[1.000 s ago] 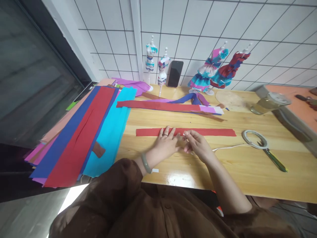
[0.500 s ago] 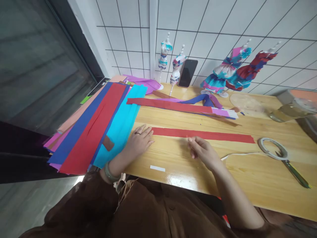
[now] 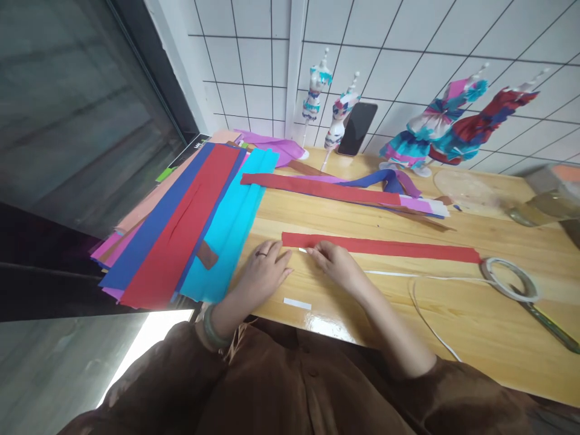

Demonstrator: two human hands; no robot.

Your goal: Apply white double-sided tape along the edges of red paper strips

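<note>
1 long, narrow, straight-edged red strip of crepe-like paper [image 3: 385,246] is lying flat across the middle of the smooth, pale wooden table [image 3: 362,314], and 1 short white tape piece [image 3: 297,304] is lying nearer the edge. 1 ring-shaped white tape roll [image 3: 487,272] is resting at the right, overlapping 1 slim green-handled tool [image 3: 555,329]. At the left, wide matte coloured sheets [image 3: 181,223] are fanning out in a pile, too overlapped to count; a bundle of narrow coloured strips [image 3: 326,188] is stretching beyond the red one. On the far side, 4 small white dress forms [image 3: 336,130] are standing, the 2 at right wearing ruffled outfits, with 1 black rectangular phone [image 3: 357,128] leaning between the pairs. The left hand [image 3: 264,272] is resting palm down, open, its fingers slightly spread beside the red strip's left end; whether they are touching it, I cannot tell. The right hand [image 3: 333,263] is pinching a narrow white tape length [image 3: 302,250] between thumb and fingers, just on the near side of the red strip.
</note>
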